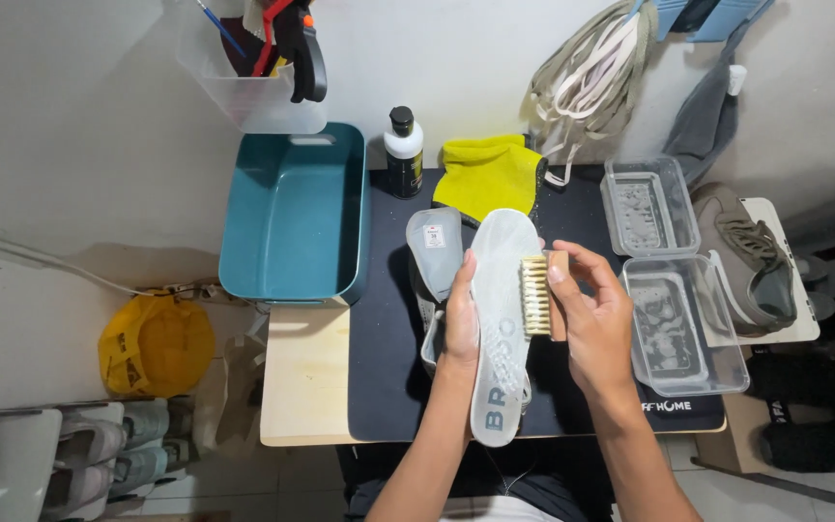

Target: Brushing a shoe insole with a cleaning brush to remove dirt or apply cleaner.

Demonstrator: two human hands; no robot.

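A pale grey insole is held upright over the middle of a black mat by the left hand, whose fingers are closed around its left edge. A small wooden brush with pale bristles is gripped by the right hand, the fingers clamped on its wooden back, and the bristles are pressed against the insole's right edge, at about three o'clock from its centre.

A second grey insole is seen lying on the mat just behind the first, at about ten o'clock from it. At twelve o'clock a folded yellow cloth is laid, and beside it, at eleven o'clock, a small bottle with a white shoulder and black cap is stood upright. A teal plastic tub is set off the mat's left edge, at nine to ten o'clock. At three o'clock two clear plastic trays holding foamy water are placed one behind the other, and a taupe shoe is rested just beyond them on a white board. A bundle of laces is hung on the wall at one o'clock.
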